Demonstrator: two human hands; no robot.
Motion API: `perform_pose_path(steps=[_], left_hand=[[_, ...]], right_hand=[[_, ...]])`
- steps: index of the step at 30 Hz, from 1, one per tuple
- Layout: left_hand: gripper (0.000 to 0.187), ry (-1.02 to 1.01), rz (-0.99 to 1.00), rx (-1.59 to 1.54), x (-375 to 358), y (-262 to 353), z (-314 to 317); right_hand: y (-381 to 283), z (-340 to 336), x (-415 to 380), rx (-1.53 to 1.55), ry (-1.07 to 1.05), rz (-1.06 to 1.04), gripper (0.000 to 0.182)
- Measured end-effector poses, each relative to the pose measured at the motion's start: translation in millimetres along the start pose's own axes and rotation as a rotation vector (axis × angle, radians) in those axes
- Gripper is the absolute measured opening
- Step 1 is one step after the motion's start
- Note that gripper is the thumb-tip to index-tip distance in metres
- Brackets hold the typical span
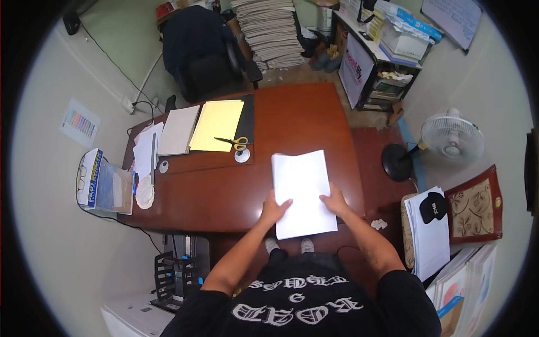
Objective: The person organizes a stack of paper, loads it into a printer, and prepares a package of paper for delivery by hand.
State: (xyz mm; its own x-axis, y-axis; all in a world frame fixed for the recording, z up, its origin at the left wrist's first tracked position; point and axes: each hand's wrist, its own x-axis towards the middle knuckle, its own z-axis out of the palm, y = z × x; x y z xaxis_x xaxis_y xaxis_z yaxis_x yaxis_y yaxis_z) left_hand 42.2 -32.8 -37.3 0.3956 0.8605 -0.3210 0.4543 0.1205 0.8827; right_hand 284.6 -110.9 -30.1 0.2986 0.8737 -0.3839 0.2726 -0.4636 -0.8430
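A stack of white paper is held between my two hands, over the front edge of the brown desk. My left hand grips its left side, thumb lying on top. On the opposite side my right hand clasps the stack the same way. The fingers under the paper are hidden. Left of the stack, scissors with yellow handles rest at the lower edge of yellow sheets. Beside those sheets lies a grey-beige pad or board.
Loose papers and a box file occupy the desk's left end. A standing fan is at the right, near a chair bearing papers and a black cap. An office chair stands behind the desk.
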Motion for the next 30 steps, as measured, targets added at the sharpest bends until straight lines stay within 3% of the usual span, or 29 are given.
perform_pose_path(steps=[2,3,6,7,10,11,14,15,18,20,22,24,25,26,28,29,30], left_hand=[[0.056,-0.246,-0.525,-0.621,15,21,-17],[0.051,-0.211,-0.468,-0.382,27,2,-12],[0.046,0.171,0.004,0.44,4,9,8],[0.041,0.093,-0.03,0.576,-13,50,8],[0.04,0.081,0.021,0.619,-2,67,10],[0.04,0.16,-0.056,0.577,12,66,11],[0.037,-0.059,-0.44,-0.25,62,28,-16],[0.037,-0.139,-0.494,-0.242,60,25,-26],[0.04,-0.248,-0.322,-0.303,28,-8,-30],[0.04,-0.331,-0.182,-0.296,16,-27,-25],[0.046,-0.201,-0.315,-0.056,3,1,-17],[0.046,-0.085,-0.121,0.392,-1,24,1],[0.045,-0.13,-0.041,0.402,-11,55,5],[0.042,-0.13,0.013,0.521,-19,80,5],[0.036,-0.146,-0.128,-0.087,4,49,-10],[0.029,-0.235,-0.285,-0.531,3,54,-36],[0.031,-0.351,-0.284,-0.732,2,48,-51]], right_hand=[[10,4,-25,-0.407,0.069,-0.253,0.05],[11,4,-26,-0.402,0.055,-0.267,0.051],[20,13,-5,-0.03,0.059,-0.078,0.05],[10,3,10,0.373,-0.179,0.285,0.048],[7,5,9,0.139,-0.091,0.089,0.046],[8,7,1,-0.196,0.034,-0.127,0.052],[0,8,-21,-0.093,0.061,-0.17,0.049],[3,11,-21,0.03,0.082,-0.189,0.049],[4,-2,-28,0.6,-0.201,0.33,0.047],[11,12,-28,0.505,-0.184,0.37,0.043],[-3,27,-30,0.351,-0.143,0.367,0.041],[-31,39,-41,0.283,-0.087,0.285,0.04],[-31,47,-39,0.266,-0.103,0.196,0.04],[-62,43,-49,0.359,-0.175,0.236,0.038],[-35,22,-37,0.663,-0.162,0.296,0.032],[-27,6,-41,0.922,-0.162,0.252,0.032],[-26,-7,-44,1.082,-0.204,0.296,0.034]])
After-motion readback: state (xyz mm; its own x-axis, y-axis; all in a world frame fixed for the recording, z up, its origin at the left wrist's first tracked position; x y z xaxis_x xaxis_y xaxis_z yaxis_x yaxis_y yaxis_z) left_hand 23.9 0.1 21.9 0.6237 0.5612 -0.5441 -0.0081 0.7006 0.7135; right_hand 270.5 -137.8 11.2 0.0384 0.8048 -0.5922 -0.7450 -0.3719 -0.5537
